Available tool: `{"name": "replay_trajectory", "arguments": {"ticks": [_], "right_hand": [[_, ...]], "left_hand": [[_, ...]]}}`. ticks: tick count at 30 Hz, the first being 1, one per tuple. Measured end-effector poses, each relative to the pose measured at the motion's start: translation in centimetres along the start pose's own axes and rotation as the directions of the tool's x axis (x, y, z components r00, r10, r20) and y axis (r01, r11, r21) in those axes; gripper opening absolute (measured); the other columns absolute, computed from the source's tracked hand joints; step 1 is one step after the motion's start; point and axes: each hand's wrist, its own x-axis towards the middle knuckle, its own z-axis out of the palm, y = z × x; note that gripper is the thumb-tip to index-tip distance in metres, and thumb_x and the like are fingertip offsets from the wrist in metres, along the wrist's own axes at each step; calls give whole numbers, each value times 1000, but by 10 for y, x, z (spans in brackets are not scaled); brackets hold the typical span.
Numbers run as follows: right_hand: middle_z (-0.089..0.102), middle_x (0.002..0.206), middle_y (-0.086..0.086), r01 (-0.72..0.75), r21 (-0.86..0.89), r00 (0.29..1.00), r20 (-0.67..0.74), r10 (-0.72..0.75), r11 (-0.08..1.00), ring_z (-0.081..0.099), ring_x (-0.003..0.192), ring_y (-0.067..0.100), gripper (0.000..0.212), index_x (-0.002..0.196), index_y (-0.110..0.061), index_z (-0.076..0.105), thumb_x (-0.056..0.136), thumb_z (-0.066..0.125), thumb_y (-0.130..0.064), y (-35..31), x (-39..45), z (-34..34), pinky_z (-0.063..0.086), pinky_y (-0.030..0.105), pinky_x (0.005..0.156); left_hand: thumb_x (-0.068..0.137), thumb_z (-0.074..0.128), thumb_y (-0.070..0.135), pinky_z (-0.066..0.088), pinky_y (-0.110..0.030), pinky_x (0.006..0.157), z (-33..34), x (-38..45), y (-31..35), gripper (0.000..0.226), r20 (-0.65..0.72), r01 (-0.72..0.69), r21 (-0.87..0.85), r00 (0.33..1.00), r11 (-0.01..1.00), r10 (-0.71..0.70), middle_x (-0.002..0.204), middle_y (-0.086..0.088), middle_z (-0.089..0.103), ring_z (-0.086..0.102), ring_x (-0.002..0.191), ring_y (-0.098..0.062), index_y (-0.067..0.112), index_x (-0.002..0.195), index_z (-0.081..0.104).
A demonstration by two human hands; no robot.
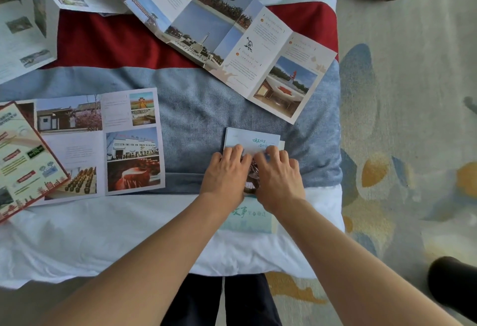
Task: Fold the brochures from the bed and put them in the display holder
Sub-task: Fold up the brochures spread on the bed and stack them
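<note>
A folded brochure (251, 138) with teal writing lies on the blue blanket at the bed's near edge. My left hand (224, 173) and my right hand (277, 173) lie side by side on top of it, fingers flat and pressing its panels down. Most of its middle is hidden under the hands; its lower end (249, 218) shows between my wrists. A long unfolded brochure (232, 42) stretches diagonally across the bed beyond it. Another open brochure (103, 142) lies flat to the left. No display holder is in view.
A red-bordered leaflet (23, 160) overlaps the left brochure, and more unfolded sheets (28, 16) lie at the top left. The bed (116, 235) ends at the right, beside patterned carpet (400, 119). A dark object (451, 282) sits at the lower right.
</note>
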Motion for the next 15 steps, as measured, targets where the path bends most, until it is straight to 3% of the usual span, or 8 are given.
{"name": "replay_trajectory", "arguments": {"ticks": [4,7,12,15], "right_hand": [[42,126,5,34,2,999,7,-34,999,44,111,26,50,121,-22,48,76,70,-29,8,3,-10,38,38,92],[46,125,4,47,25,999,-20,-46,999,46,110,26,46,122,-22,51,79,65,-22,15,16,-20,37,37,92],[52,120,5,90,47,989,-122,-84,995,50,108,27,39,119,-21,56,82,65,-19,17,53,-51,38,38,91],[49,131,7,124,49,984,-137,-117,991,47,117,29,40,124,-19,54,85,62,-20,12,80,-70,38,39,97]], "left_hand": [[77,66,21,36,-37,90,-15,11,-4,47,1,-37,11,999,999,37,122,-6,45,46,111,-26,18,121,48],[84,55,19,33,-37,91,-29,27,-12,34,-14,-42,-49,999,998,41,119,-3,49,48,111,-24,20,118,55],[88,64,30,38,-36,93,-54,51,-27,29,-23,-14,-131,1000,991,11,116,-2,54,52,108,-22,19,114,58],[89,63,33,40,-35,94,-70,65,-44,27,-36,27,-149,999,988,-33,114,-1,53,52,108,-21,20,112,58]]}}
